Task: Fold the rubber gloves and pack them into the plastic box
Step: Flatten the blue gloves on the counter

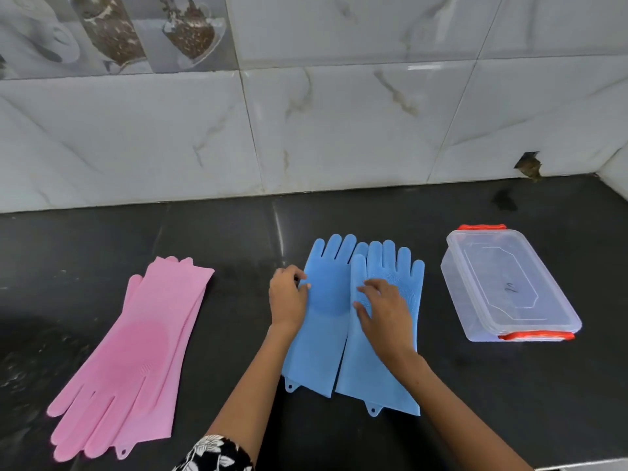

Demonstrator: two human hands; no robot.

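Head view: pink gloves stacked, lower hidden.

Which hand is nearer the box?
Right. The right hand rests on the right blue glove, the one beside the box. The left hand is at the left blue glove's far edge, with both gloves between it and the box.

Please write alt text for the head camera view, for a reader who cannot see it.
A left hand and a right hand rest on two blue gloves lying flat on a black counter. Pink gloves lie to the left; a lidded clear plastic box sits right.
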